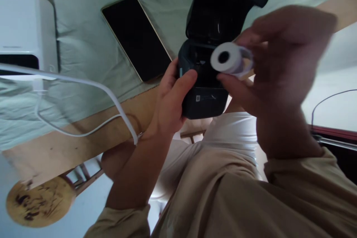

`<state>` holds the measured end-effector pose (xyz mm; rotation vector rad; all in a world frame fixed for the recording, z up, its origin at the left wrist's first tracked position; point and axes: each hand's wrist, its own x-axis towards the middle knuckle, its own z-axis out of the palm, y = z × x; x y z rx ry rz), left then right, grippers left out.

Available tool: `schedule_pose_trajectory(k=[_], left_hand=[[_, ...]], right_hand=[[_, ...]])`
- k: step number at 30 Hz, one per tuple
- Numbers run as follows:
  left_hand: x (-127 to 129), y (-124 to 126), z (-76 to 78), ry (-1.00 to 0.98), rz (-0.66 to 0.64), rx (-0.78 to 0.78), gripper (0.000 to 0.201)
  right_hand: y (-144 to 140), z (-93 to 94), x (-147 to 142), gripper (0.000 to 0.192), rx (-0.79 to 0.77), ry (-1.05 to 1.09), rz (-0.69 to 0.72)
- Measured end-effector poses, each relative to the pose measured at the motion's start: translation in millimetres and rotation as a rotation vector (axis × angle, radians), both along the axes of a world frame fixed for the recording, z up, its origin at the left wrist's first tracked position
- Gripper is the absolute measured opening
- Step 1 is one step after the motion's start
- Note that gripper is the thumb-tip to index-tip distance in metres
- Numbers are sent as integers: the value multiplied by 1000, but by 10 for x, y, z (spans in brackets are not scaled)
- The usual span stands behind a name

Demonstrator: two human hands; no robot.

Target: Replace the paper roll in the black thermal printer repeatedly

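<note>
My left hand is wrapped round the side of a small black label printer, its thumb on the rim of the open body. The printer's lid is swung up and back, so the dark inner compartment shows. Between the thumb and fingers of my right hand is a white paper roll with a dark hole in its core. It sits just over the right side of the compartment, a loose strip curling off its right. Whether the roll touches the printer I cannot tell.
A phone with a dark screen lies on the green cloth beside the printer. At the left stands a white device with a white cable hanging over the table's wooden edge. A round stool is below.
</note>
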<state>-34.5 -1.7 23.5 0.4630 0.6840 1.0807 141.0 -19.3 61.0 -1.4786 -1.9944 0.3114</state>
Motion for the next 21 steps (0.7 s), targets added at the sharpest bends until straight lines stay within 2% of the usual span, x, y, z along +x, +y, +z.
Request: schedule_pose_trajectory(k=[6, 8, 11, 16, 18, 21], left_hand=[[5, 1, 66, 12, 23, -51, 3], [-7, 6, 63, 3, 2, -56, 4], [-26, 17, 35, -14, -36, -43, 19], [-34, 26, 14, -15, -27, -24, 27], [-37, 24, 15, -11, -30, -17, 26], [-46, 14, 7, 34, -26, -1, 24]], right_hand=[[101, 7, -87, 1, 122, -142, 17], [77, -7, -90, 8, 234, -130, 45], [5, -61, -99, 1, 340, -74, 44], [-83, -130, -150, 19, 335, 88, 16], [-90, -123, -165, 21, 299, 115, -2], [-99, -104, -144, 15, 338, 6, 148]])
